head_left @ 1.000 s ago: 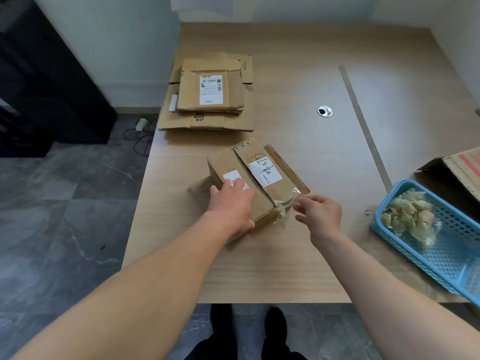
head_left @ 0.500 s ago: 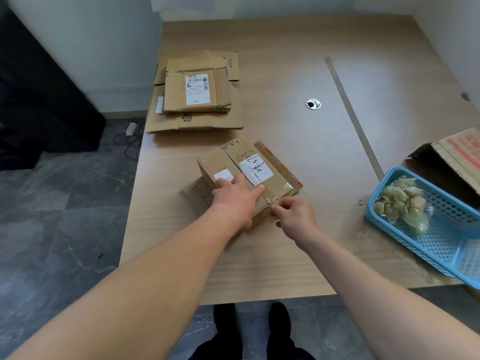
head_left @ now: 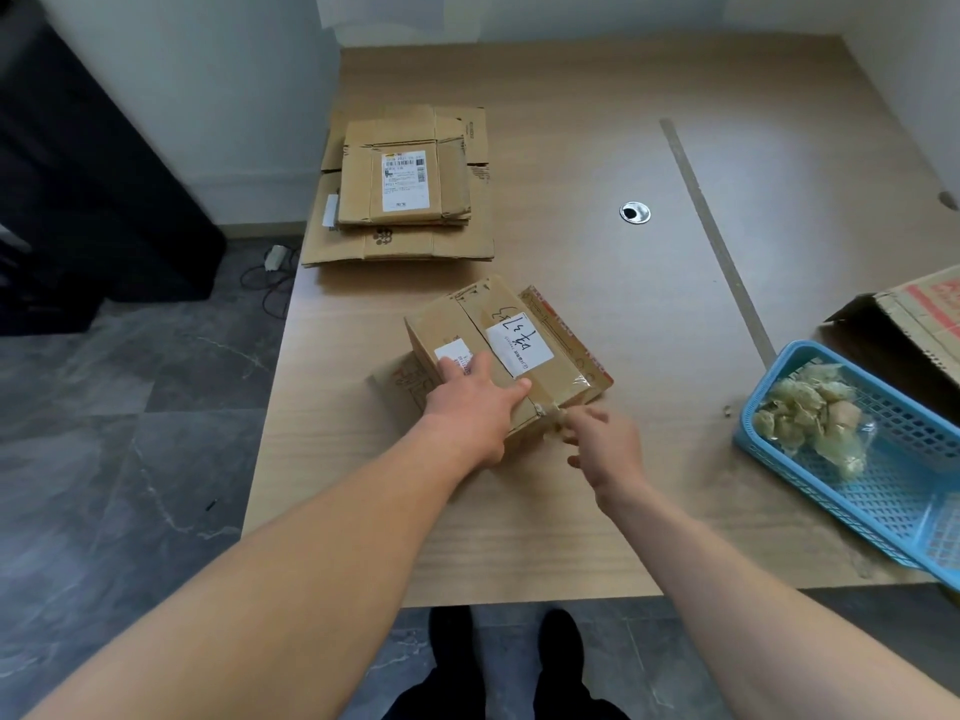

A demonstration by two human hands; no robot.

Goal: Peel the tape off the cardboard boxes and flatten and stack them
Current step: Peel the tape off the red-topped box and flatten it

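Head view: handwritten label (head_left: 519, 343) on box (head_left: 447, 324)

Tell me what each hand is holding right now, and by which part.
The right hand pinches the tape by its loose end at the near edge of the box. The left hand grips nothing; it presses flat on the box top.

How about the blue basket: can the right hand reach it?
Probably yes: only bare table lies between right hand and blue basket, though it seems to pinch tape on the box.
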